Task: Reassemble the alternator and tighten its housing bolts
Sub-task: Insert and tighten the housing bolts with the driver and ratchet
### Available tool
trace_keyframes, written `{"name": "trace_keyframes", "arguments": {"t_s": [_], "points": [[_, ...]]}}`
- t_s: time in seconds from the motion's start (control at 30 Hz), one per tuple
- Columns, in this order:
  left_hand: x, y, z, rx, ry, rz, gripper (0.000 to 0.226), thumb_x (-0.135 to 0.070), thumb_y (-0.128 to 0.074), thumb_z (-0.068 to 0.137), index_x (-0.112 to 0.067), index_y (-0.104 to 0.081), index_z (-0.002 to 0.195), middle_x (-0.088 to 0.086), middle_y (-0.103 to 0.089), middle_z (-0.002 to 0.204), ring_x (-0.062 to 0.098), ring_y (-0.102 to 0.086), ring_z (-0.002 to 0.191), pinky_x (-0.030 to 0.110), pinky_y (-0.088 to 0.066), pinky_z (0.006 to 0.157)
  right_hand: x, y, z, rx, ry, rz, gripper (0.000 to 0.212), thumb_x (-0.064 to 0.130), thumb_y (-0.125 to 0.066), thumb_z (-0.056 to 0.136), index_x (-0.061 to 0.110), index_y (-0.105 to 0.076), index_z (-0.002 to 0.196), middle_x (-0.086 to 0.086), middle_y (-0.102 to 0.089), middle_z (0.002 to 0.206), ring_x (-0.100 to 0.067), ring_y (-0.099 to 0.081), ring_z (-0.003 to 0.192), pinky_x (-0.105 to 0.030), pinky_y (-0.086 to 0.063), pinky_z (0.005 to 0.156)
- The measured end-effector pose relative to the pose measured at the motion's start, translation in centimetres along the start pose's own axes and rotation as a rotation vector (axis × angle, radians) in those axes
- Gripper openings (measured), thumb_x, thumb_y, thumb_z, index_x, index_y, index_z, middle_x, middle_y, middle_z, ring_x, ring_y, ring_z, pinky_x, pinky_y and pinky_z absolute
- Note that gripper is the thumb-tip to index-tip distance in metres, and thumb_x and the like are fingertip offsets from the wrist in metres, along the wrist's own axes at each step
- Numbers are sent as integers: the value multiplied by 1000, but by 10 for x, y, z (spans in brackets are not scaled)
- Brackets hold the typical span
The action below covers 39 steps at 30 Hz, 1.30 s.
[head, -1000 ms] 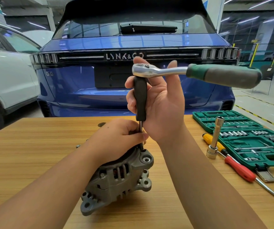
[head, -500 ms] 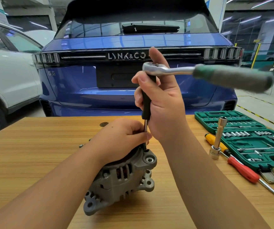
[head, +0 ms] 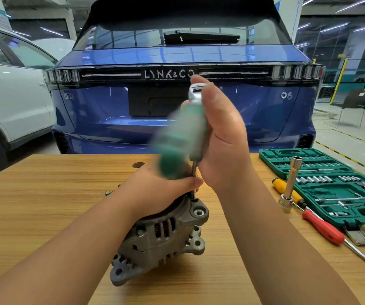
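On the wooden bench, left hand clamps the alternator, right hand grips the ratchet; keep the extension plumb.

Both forearms reached forward from bottom of view, converging mid-frame. Left hand sat low, palm down, fingers curled over what it held, thumb tip pointing right toward the right wrist. Right hand was raised above it, upright, back of hand and thumb edge toward camera, fingers wrapped round a grip, thumb up. Right wrist nearly touched left thumb.
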<state>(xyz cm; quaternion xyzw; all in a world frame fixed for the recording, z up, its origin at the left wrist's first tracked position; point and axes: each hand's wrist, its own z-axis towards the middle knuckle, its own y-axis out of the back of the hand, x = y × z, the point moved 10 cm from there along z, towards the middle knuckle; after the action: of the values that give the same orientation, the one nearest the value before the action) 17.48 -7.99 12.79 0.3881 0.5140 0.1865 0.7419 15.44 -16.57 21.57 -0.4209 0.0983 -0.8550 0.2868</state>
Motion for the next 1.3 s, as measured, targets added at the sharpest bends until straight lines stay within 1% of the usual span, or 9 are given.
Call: {"name": "trace_keyframes", "arguments": {"t_s": [0.13,0.2,0.27,0.47,0.7,0.8,1.0,1.13,1.3], "points": [[-6,-3,3,13,-31,118,23,-57,-53,95,-42,-69,99,-18,-69,92,-3,-62,84,25,-51,74,5,19,1,-141,18,-191,13,24,-67,95,18,-64,84,3,-46,65,-10,-36,51,-23,-32,48],[-4,-2,3,8,-22,96,20,-56,-54,96,-42,-68,97,-18,-70,92,-4,-63,84,25,-52,74,-4,15,4,-51,-84,-88,4,21,-65,93,18,-64,93,3,-52,70,-11,-42,53,-25,-33,54],[-2,0,3,0,-19,63,19,-54,-56,96,-40,-69,96,-17,-72,93,-3,-65,84,30,-56,79,-10,7,4,41,-139,71,22,14,-60,90,20,-62,110,1,-58,77,-12,-46,56,-25,-34,58],[-2,-1,4,-1,-16,72,17,-53,-56,97,-41,-68,99,-19,-71,91,-9,-61,84,25,-51,74,2,2,1,53,125,-103,39,4,-55,96,31,-57,124,-5,-55,83,-14,-47,60,-24,-42,55],[-9,0,0,3,-36,66,19,-49,-56,98,-36,-71,101,-14,-73,95,3,-66,91,37,-55,86,-7,-3,1,164,-62,173,46,41,-34,94,15,-56,125,-9,-57,83,-22,-40,60,-31,-32,57],[-8,0,1,7,-29,67,19,-51,-55,97,-38,-69,100,-16,-72,95,0,-65,89,33,-55,84,-10,-1,4,110,-128,147,54,55,-36,90,13,-57,117,-5,-57,77,-17,-45,56,-25,-33,53],[-7,-3,3,16,-22,128,22,-58,-53,94,-42,-67,98,-18,-69,91,-7,-60,84,22,-51,71,4,26,3,-174,-32,-169,17,25,-70,94,21,-70,77,3,-43,62,-14,-28,53,-22,-28,46],[-4,-1,4,3,-19,84,19,-57,-56,96,-41,-68,95,-18,-71,93,-8,-61,85,27,-54,77,-5,8,4,30,-141,49,19,17,-62,92,19,-64,111,1,-55,75,-12,-46,58,-23,-37,58],[-3,-1,4,6,-16,59,18,-53,-56,97,-41,-69,100,-19,-72,94,-3,-64,86,28,-54,80,4,2,2,70,63,-34,37,6,-58,92,29,-59,120,-5,-58,81,-14,-48,59,-24,-43,55]]}}
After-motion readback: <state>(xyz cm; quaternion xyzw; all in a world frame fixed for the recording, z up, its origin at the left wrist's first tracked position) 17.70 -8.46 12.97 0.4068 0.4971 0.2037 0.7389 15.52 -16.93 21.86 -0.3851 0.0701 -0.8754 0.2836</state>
